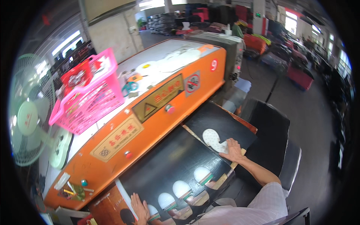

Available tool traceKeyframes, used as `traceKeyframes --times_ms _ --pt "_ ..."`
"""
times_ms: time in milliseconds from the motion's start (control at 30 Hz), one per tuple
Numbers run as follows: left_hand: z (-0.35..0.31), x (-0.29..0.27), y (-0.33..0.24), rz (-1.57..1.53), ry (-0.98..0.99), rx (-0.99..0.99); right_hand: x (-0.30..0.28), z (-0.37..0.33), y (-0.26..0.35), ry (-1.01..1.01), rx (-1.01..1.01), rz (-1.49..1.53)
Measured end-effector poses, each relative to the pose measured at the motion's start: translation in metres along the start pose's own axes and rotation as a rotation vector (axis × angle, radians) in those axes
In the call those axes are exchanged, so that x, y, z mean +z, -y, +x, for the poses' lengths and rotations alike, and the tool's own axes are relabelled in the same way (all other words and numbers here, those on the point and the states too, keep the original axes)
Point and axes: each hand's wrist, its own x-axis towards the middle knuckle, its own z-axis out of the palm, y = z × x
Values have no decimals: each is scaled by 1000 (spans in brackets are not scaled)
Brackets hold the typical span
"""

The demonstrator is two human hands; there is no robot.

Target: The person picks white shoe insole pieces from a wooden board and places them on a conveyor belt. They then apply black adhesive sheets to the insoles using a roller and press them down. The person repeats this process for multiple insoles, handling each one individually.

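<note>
Prob. a factory wkshp: big orange machine (150, 129), warning sign (159, 98), mat'l stacks (162, 23) on shop flr (313, 108).

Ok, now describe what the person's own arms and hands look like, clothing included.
Both the left hand and right hand are bare, without gloves. The right forearm is uncovered, with no watch or bracelet visible. A loose, pale greyish fabric sleeve with faint fine lines ends near the right elbow. The left sleeve can't be made out.
</note>
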Motion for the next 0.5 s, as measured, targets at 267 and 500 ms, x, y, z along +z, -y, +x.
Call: traceKeyframes --times_ms 267,500 --pt "-22 -4 -15 256 -459 99 3 32 -13 82 -301 272" --pt "-27 1 -2 16 -263 -23 -21 34 25 58 -58 550"
